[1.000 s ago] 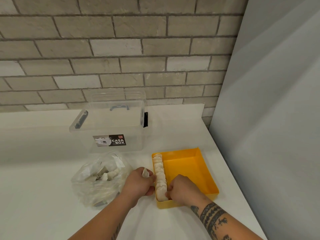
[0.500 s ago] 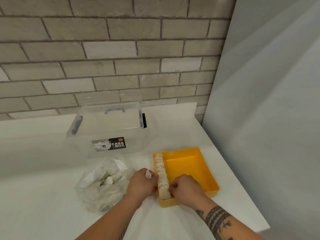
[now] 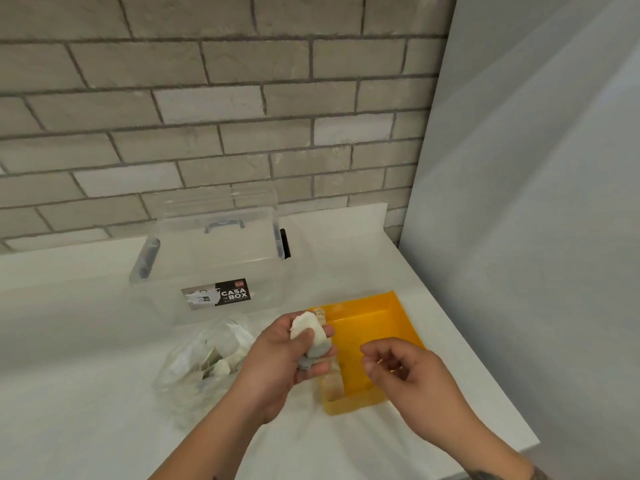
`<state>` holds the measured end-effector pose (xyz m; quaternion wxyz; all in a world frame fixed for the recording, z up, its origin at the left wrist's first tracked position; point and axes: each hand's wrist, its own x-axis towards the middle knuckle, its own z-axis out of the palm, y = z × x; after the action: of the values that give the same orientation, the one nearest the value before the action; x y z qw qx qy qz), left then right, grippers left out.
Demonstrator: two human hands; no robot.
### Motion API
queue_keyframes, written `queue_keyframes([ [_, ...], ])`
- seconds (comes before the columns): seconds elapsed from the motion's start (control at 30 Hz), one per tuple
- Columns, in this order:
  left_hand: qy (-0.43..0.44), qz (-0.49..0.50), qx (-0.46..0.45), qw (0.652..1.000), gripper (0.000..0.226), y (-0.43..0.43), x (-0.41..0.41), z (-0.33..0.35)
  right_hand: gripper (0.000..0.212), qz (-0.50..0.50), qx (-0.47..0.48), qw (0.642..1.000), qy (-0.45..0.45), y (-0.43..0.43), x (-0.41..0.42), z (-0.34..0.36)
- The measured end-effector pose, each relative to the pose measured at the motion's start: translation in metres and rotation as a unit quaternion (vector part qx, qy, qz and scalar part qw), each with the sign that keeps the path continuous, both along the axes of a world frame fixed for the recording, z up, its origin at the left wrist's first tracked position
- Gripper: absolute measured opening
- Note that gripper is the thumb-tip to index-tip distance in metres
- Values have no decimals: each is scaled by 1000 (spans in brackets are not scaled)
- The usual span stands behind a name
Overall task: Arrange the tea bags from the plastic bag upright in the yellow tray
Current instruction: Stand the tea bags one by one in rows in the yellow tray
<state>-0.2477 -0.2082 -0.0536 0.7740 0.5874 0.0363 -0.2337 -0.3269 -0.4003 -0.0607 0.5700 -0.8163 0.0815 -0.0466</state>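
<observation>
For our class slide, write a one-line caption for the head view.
Left hand holds a tea bag over the left edge of the yellow tray; right hand hovers, holding nothing.

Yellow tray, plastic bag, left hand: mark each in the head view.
yellow tray [image 3: 367, 336]: head view, bare floor of the tray.
plastic bag [image 3: 180, 393]: head view, crumpled clear side.
left hand [image 3: 277, 358]: head view, back of the hand.

We have a single view, from a wide-angle camera on the person's head. It looks forward and down, close over the left hand [image 3: 287, 355] and the right hand [image 3: 408, 375], along the right edge of the counter [image 3: 363, 244] toward the brick wall [image 3: 207, 98] at its far edge.
</observation>
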Motion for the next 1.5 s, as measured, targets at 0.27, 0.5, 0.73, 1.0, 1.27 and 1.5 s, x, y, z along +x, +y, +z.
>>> queue_keyframes([
  [0.27, -87, 37, 111, 989, 19, -32, -21, 9, 17, -16, 28, 999, -17, 11, 20, 11],
  [0.5, -80, 80, 113, 987, 18, -46, -13, 1, 3, -3, 63, 998, -2, -4, 36, 4],
  [0.73, -46, 127, 98, 986, 5, -52, 21, -16, 8, 1, 27, 999, 41, -18, 84, -14],
  [1.0, -62, 184, 318, 928, 16, -35, 76, -69, 7, -23, -44, 995, 90, -24, 147, -82],
  [1.27, -34, 129, 388, 912, 17, -36, 79, -95, 7, -67, -48, 990, 118, -13, 170, -118],
  [1.5, -30, 129, 383, 914, 17, -39, 78, -95, 13, -93, -35, 985, 139, -4, 175, -122],
])
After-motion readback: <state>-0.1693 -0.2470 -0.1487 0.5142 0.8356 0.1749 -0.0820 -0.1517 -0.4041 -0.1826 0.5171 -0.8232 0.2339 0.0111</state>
